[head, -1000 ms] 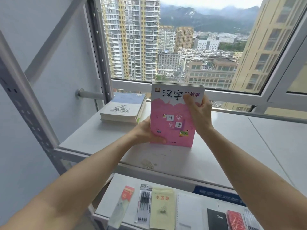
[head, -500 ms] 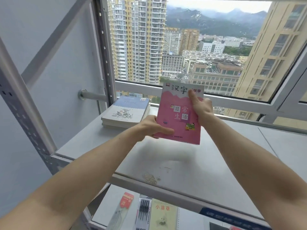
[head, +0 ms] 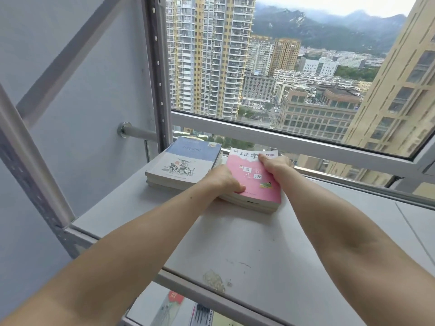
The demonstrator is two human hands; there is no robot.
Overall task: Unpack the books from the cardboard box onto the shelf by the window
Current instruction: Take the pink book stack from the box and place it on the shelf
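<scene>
A small stack of books with a pink cover [head: 256, 184] on top lies flat on the grey shelf [head: 235, 241] by the window. My left hand [head: 223, 181] grips the stack's near left corner, thumb on the cover. At the far edge my right hand [head: 274, 164] holds the stack, with fingers curled over it. To the left sits a second stack topped by a blue-and-white book [head: 186, 161]. The cardboard box is out of view.
A perforated metal upright [head: 159, 74] and a window frame rail [head: 294, 140] stand behind the books. A chrome bar [head: 136, 132] sticks out of the left wall. Stationery packs [head: 188, 312] lie on a lower shelf. Bare shelf surface stretches to the right [head: 353, 220].
The pink-covered stack was held upright above the shelf; both hands carried it forward and laid it flat beside the blue-and-white stack. The camera also moved closer.
</scene>
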